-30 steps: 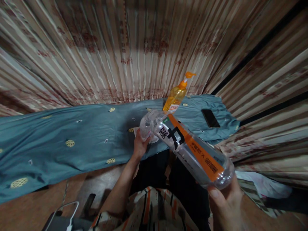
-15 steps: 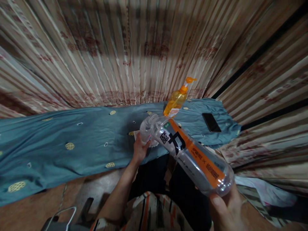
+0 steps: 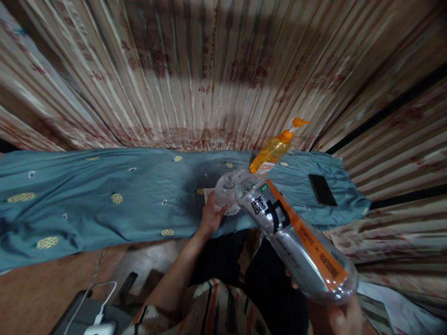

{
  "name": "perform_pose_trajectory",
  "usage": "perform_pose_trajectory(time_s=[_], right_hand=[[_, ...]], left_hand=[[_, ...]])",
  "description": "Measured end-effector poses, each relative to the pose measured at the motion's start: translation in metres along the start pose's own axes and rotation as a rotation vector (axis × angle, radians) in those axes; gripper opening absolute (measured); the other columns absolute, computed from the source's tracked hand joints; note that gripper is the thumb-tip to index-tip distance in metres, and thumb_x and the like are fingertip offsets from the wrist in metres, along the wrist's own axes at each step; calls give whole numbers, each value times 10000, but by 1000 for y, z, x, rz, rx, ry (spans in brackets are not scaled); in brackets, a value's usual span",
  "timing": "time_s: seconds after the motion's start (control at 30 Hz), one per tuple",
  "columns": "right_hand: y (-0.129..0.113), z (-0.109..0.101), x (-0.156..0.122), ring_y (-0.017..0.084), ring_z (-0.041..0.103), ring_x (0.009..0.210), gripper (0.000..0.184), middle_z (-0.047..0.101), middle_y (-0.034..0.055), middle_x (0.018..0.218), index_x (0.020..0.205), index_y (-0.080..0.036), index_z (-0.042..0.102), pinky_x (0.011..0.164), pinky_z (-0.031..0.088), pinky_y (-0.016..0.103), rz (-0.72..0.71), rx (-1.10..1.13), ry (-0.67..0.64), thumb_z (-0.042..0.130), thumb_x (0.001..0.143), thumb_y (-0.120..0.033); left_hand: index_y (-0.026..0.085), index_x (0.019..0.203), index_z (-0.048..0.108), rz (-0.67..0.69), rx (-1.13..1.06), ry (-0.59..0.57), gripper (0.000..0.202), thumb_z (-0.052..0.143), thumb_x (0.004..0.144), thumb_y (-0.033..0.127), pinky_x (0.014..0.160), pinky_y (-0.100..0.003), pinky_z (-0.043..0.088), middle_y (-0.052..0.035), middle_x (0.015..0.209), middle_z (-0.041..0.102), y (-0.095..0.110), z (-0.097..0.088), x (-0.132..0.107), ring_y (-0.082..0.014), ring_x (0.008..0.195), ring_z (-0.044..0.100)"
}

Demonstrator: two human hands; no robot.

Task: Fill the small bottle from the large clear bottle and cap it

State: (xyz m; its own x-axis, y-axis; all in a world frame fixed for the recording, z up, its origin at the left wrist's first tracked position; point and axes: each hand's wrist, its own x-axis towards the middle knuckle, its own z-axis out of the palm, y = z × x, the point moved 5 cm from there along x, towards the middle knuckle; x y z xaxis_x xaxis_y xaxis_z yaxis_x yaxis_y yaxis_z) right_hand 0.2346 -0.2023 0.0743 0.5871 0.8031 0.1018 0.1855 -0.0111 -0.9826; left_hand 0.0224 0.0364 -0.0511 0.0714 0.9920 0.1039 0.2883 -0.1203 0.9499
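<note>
Pleated, flower-printed curtains (image 3: 195, 70) hang behind a long, narrow table draped in blue-green cloth (image 3: 136, 200), whose left end runs out of view. Much of the right hand (image 3: 344, 316) is hidden by the big clear bottle (image 3: 296, 237) or cut off at the bottom of the view; a few fingertips show past the bottle's left side. Its neck and mouth blur into the clear cup (image 3: 223, 188), so whether the two touch is hard to tell, as is whether there is liquid in either. The left forearm reaches up and forward over the table's near edge, and the left hand (image 3: 212, 216) is closed around the near side of the cup, with a white tissue (image 3: 232, 208) partly showing beside it. The right hand grips the bottle by its base, low and to the right, so that the bottle slants up and leftward from that hand, its neck end at the cup, just right of the left hand. An orange pump bottle (image 3: 270, 153) stands near the table's far edge, beyond the bottle's neck; a black phone (image 3: 322, 190) lies toward the right end.
</note>
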Motion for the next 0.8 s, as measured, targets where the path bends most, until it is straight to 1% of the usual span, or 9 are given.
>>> perform_pose_trajectory(time_s=[0.13, 0.23, 0.3, 0.4, 0.53, 0.6, 0.7, 0.8], right_hand=[[0, 2, -3, 338, 676, 1025, 924, 673, 170, 1176, 1482, -176, 399, 826, 551, 435, 149, 87, 4, 715, 726, -604], [-4, 4, -5, 311, 694, 896, 949, 648, 184, 1236, 1477, -206, 410, 744, 559, 424, 242, 131, 55, 780, 676, -555], [-7, 5, -6, 291, 693, 825, 916, 663, 174, 1191, 1449, -215, 449, 704, 554, 414, 280, 150, 76, 803, 661, -522], [-13, 9, -6, 269, 690, 812, 807, 708, 125, 1035, 1376, -210, 512, 706, 533, 372, 275, 157, 72, 803, 677, -490], [-19, 13, -6, 239, 675, 762, 617, 724, 78, 826, 1236, -191, 585, 734, 500, 351, 210, 160, 36, 757, 736, -509], [-19, 13, -6, 247, 676, 769, 575, 719, 71, 791, 1195, -188, 588, 732, 492, 361, 211, 154, 49, 752, 742, -501], [-17, 11, -5, 262, 676, 821, 542, 715, 73, 807, 1147, -186, 579, 741, 484, 375, 213, 154, 81, 764, 730, -478], [-18, 10, -3, 263, 661, 818, 529, 696, 62, 777, 1162, -186, 575, 718, 469, 368, 174, 130, 76, 749, 745, -461]], left_hand=[[196, 1330, 456, -33, -15, -6, 630, 727, 764, 247, 1097, -478, 455, -116, 1318, 629, -5, 2, -1, -292, 1241, 600], [205, 1330, 457, -38, -23, -3, 628, 726, 763, 232, 1097, -476, 458, -108, 1324, 626, -6, 3, -1, -285, 1240, 601], [198, 1323, 462, -38, -10, -5, 626, 730, 758, 228, 1092, -469, 464, -114, 1326, 624, -5, 3, -1, -284, 1239, 602], [198, 1313, 463, -42, 13, -4, 622, 734, 755, 227, 1086, -466, 470, -119, 1323, 625, -4, 2, -1, -286, 1235, 605], [193, 1306, 466, -38, 17, -8, 594, 727, 776, 253, 1084, -467, 469, -125, 1319, 627, -1, 1, -2, -285, 1228, 608], [197, 1307, 466, -33, 10, -15, 593, 727, 779, 258, 1084, -466, 468, -120, 1322, 625, 1, 0, -2, -282, 1232, 604], [198, 1310, 471, -38, -5, -23, 598, 734, 777, 270, 1087, -476, 462, -117, 1315, 627, 2, 1, -1, -286, 1236, 601], [196, 1308, 484, -38, -22, -15, 594, 737, 775, 267, 1087, -482, 458, -116, 1305, 632, 3, 0, -1, -290, 1233, 600]])
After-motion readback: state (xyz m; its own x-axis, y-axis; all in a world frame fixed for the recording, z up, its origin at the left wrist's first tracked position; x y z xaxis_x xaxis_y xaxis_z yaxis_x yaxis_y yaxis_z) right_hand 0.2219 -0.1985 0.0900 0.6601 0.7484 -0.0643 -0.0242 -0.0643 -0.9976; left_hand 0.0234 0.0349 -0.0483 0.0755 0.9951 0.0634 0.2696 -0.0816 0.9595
